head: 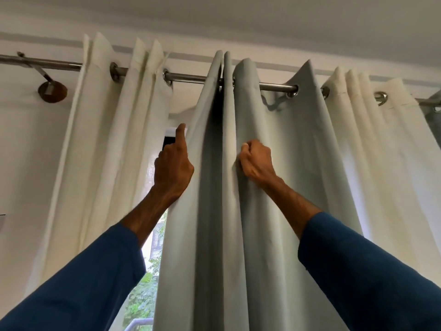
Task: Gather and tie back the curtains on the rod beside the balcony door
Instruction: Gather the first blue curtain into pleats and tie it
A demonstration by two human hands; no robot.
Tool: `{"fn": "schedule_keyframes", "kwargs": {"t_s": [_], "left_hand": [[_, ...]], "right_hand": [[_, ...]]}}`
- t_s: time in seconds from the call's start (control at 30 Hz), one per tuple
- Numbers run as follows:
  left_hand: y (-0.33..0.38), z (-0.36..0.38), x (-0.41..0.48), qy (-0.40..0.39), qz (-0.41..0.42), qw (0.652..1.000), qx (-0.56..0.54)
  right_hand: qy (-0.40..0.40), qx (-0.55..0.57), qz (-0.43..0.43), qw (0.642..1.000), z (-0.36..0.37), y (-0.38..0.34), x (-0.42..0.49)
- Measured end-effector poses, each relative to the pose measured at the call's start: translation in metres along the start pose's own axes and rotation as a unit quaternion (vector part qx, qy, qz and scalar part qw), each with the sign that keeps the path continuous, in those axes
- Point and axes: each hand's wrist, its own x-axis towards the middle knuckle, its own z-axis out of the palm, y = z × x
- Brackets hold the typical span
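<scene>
Curtain-gathering is proceeding, tying not yet begun.
Grey curtain (281, 187) is hanging from the rod (191, 77) between cream panels (114, 144); the right hand (256, 161) is clenching a fold to pull pleats together, while the left hand (173, 168) is curling at its edge, grip hidden.

wall (28, 139): white | ceiling (262, 20): white | window (148, 283): daylight, green foliage outside | railing (139, 322): bottom edge
</scene>
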Motion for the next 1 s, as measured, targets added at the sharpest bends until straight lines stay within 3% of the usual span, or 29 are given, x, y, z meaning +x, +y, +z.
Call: {"fn": "schedule_keyframes", "kwargs": {"t_s": [0.07,0.17,0.33,0.47,0.6,0.73,0.8,0.87,0.93,0.97,1.0], "left_hand": [[-0.009,-0.007,0.005,-0.011,-0.022,1.000,0.014],[-0.021,-0.015,0.011,-0.017,-0.069,0.997,0.012],[-0.020,-0.018,0.020,-0.050,-0.053,0.994,-0.085],[0.003,-0.019,0.022,-0.108,-0.061,0.979,-0.159],[0.013,-0.025,0.031,-0.092,-0.156,0.962,-0.204],[0.025,-0.025,0.032,-0.131,-0.134,0.970,-0.156],[0.035,-0.021,0.028,-0.140,-0.110,0.977,-0.118],[0.045,-0.014,0.024,-0.145,-0.084,0.981,-0.100],[0.055,-0.005,0.014,-0.138,-0.044,0.985,-0.096],[0.059,0.001,0.010,-0.131,-0.024,0.987,-0.094],[0.061,0.006,0.007,-0.125,-0.010,0.988,-0.093]], "right_hand": [[-0.009,0.014,0.027,0.999,0.000,-0.016,0.007],[-0.038,-0.079,0.019,0.996,0.005,-0.026,0.007],[0.071,-0.048,0.030,0.996,0.019,-0.012,-0.007],[0.016,-0.023,-0.103,0.994,0.066,-0.047,-0.027],[-0.032,-0.019,-0.152,0.988,0.080,-0.071,-0.032],[-0.131,-0.042,-0.206,0.969,0.053,-0.058,-0.064],[-0.135,-0.001,-0.187,0.973,0.030,-0.038,-0.073],[-0.016,0.021,-0.160,0.987,0.006,-0.015,-0.071],[0.176,-0.092,-0.148,0.969,-0.009,0.004,-0.053],[0.215,-0.146,-0.124,0.958,-0.013,0.009,-0.041],[0.196,-0.169,-0.086,0.962,-0.013,0.010,-0.029]]}}
